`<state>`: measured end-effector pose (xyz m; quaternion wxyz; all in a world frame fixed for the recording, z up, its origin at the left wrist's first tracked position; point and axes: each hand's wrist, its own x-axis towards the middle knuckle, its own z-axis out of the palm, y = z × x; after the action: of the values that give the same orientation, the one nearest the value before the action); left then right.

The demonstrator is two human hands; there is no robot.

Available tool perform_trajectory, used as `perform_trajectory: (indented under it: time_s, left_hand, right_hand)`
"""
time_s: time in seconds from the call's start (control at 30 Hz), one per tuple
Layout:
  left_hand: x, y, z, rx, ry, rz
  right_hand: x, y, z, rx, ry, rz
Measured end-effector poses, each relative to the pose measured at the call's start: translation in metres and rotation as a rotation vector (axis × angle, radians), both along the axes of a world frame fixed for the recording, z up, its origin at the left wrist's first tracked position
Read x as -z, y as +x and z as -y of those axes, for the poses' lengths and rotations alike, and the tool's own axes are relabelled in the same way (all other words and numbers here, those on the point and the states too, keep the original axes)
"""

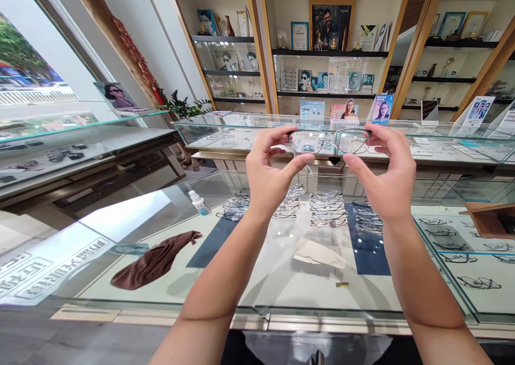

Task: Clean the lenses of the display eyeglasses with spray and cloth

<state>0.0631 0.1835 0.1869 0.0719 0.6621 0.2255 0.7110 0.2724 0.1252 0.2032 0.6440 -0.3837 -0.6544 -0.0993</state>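
I hold a pair of thin-framed glasses [330, 141] up at arm's length above a glass counter [257, 290]. My left hand [269, 169] pinches the left lens rim between thumb and fingers. My right hand [385, 172] pinches the right rim the same way. The clear lenses face me. Below my hands, on the counter top, lie a beige wiping cloth [319, 253] and a small brass-coloured piece [342, 284].
A brown cloth [155, 260] and a small spray bottle [199, 202] lie on the counter at left. Rows of frames [322, 209] fill the case underneath. A wooden stand [491, 219] sits at right. More glass cases and shelves with pictures stand behind.
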Motion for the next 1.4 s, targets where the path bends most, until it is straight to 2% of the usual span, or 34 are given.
perform_trajectory:
  time_s: [0.1, 0.2, 0.53, 0.67, 0.87, 0.97, 1.1, 1.27, 1.4]
  left_hand:
    - [-0.004, 0.001, 0.014, -0.115, 0.038, -0.017]
    - [-0.006, 0.002, 0.020, -0.171, 0.067, -0.028]
    - [-0.009, 0.002, 0.025, -0.209, 0.141, -0.051]
    - [-0.006, 0.000, 0.016, -0.133, 0.084, -0.035]
    - [0.010, 0.002, -0.019, 0.217, -0.048, 0.010]
    - [0.016, 0.004, -0.027, 0.298, -0.076, -0.010]
    - [0.019, 0.005, -0.031, 0.305, -0.054, -0.033]
    - [0.024, 0.003, -0.041, 0.246, 0.062, -0.028]
    - [0.024, 0.005, -0.039, 0.141, 0.122, 0.012]
  right_hand:
    - [0.001, 0.005, -0.005, -0.079, -0.104, -0.026]
    - [0.002, 0.008, -0.008, -0.129, -0.143, -0.043]
    - [0.005, 0.012, -0.015, -0.199, -0.184, -0.056]
    - [0.006, 0.008, -0.012, -0.156, -0.105, -0.043]
    - [0.006, -0.002, 0.001, 0.034, 0.063, 0.028]
    - [0.007, -0.003, 0.005, 0.116, 0.114, 0.095]
    - [0.007, -0.006, 0.006, 0.191, 0.254, 0.186]
    - [0.012, -0.011, -0.001, 0.211, 0.357, 0.235]
    - [0.016, -0.010, -0.009, 0.177, 0.321, 0.209]
